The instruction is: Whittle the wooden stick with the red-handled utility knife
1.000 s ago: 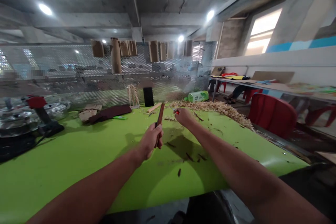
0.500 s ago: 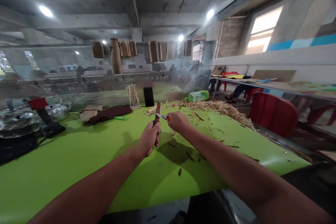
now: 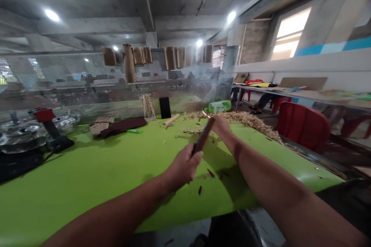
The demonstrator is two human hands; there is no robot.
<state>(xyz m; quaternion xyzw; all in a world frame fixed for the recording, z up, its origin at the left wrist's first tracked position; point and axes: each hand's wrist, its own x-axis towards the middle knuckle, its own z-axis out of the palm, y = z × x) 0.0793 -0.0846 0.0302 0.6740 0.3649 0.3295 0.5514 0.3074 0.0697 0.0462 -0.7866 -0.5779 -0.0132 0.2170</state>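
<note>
My left hand is closed around the lower end of a dark reddish-brown wooden stick, which slants up and to the right over the green table. My right hand is closed at the stick's far tip; a bit of a small blade pokes out above it, and the rest of what it grips is hidden. Dark wood slivers lie on the table just under my hands.
A heap of pale wood shavings runs along the table's far right. A black phone, a green bottle, a dark cloth and a red-topped tool stand at the back by a perforated metal screen. Red chairs at right.
Both hands moved right. The stick went from nearly upright to slanted right, and my right hand slid from beside its middle out past its far tip.
</note>
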